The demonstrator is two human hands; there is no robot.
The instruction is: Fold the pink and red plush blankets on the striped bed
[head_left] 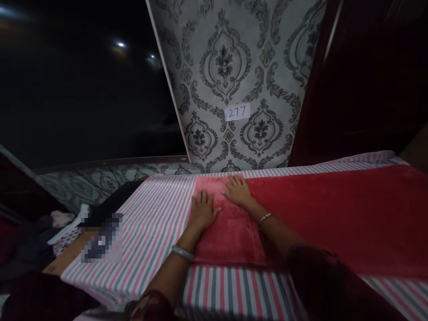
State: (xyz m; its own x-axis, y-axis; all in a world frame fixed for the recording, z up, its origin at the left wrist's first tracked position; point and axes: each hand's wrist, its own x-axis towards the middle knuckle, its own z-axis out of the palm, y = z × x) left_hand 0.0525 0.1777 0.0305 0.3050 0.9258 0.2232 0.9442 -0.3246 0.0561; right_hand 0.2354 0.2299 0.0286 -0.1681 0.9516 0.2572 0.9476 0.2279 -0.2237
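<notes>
A long red plush cloth (327, 218) lies spread over a striped sheet (150, 223) of pink, grey and white. At its left end is a lighter, pinkish-red section (230, 240), which looks like a folded-over part or the cloth's other side. My left hand (203, 211) rests flat near the left edge of this section, fingers spread. Further back and to the right, my right hand (238, 191) also presses flat on it with fingers apart. Neither hand grips anything. A pale green bangle circles my left wrist, a thin silver one my right.
A large dark screen (90, 89) stands at the left, against the patterned wall (225, 62). A paper label reading 277 (237, 111) is stuck there. Dark red wooden panelling (364, 89) rises at the right. A pile of clothes (63, 223) lies at the left.
</notes>
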